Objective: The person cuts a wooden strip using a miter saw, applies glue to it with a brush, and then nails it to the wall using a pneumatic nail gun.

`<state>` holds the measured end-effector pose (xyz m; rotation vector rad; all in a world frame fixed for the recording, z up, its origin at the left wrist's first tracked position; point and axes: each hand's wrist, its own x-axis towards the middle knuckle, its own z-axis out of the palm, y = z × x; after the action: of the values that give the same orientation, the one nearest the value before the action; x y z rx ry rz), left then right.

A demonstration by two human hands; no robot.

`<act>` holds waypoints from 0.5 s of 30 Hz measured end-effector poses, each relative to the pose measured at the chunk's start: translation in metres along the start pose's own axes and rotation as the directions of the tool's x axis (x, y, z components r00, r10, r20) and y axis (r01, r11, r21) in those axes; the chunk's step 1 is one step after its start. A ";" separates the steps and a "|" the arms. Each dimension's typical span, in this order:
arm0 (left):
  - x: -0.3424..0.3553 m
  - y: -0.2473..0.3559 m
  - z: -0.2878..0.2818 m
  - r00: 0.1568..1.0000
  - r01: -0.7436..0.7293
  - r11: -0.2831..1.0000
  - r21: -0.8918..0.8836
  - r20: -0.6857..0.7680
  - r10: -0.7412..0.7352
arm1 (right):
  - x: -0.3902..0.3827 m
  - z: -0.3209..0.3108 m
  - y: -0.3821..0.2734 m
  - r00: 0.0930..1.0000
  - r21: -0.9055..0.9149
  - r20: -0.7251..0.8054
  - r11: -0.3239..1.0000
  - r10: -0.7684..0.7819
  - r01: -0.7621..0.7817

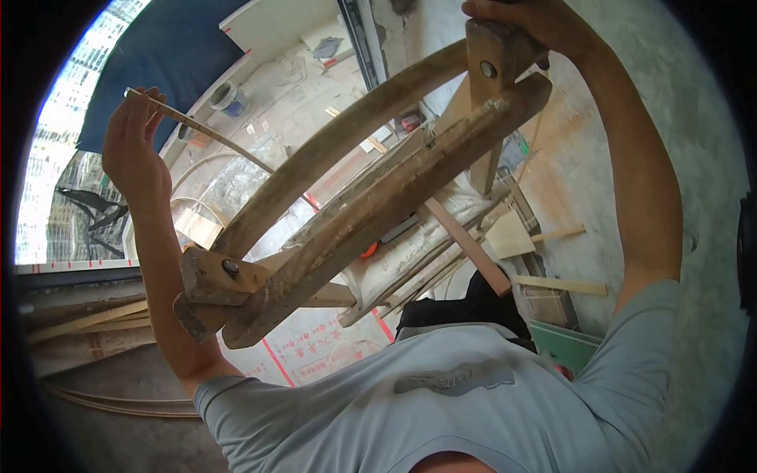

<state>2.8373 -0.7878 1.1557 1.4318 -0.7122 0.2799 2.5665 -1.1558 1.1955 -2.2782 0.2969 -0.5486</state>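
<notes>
Two curved, weathered wooden bars [371, 197], bolted at each end into blocky wooden end pieces, crossing the middle of the view from 8 o'clock up to 1 o'clock. Upper bar smooth and pale brown, lower bar rough and crusted with dried grey matter. Upper end block [495, 59] with a round metal bolt head, gripped from above by the right hand [536, 20] at 1 o'clock, fingers clenched over the block's top. Lower end block [213, 280] at 8 o'clock, also bolted, lying against the left forearm.

Held up at 10 o'clock, well apart from that lower block: the left hand [136, 150], fingers pinched around a thin, pale, bent wooden strip [213, 138] that sweeps from the fingertips toward the centre and passes behind the curved bars.

Below, at 6 o'clock, a light grey short-sleeved shirt [441, 402] filling the lower part of the view, dark trousers just above it.

Beyond the frame, a dusty concrete floor [583, 158] strewn with offcuts: a reddish wooden slat [469, 246] near the centre, flat pale boards at 3 o'clock, a green panel edge [564, 343] at 4 o'clock. At 11 o'clock a small grey bucket [229, 98] beside a dark blue sheet [169, 59]. At 9 o'clock a bright window, with long pale timber strips [87, 322] stacked beneath it.
</notes>
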 end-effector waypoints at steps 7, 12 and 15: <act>0.012 -0.015 0.016 0.997 -0.025 0.995 0.097 0.075 0.018 | 0.008 0.003 0.038 0.995 0.026 0.057 0.997 -0.078 0.077; 0.034 -0.005 0.000 0.999 0.019 0.984 0.175 0.042 -0.027 | 0.006 -0.010 0.014 0.988 -0.132 0.123 0.988 0.099 -0.082; 0.042 -0.005 0.008 0.988 0.155 0.976 0.153 -0.011 -0.155 | 0.006 -0.010 0.033 0.964 0.032 0.250 0.995 0.088 -0.099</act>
<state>2.8702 -0.8058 1.1767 1.6251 -0.5853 0.2157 2.5654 -1.1867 1.1798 -2.2477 0.2631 -0.2150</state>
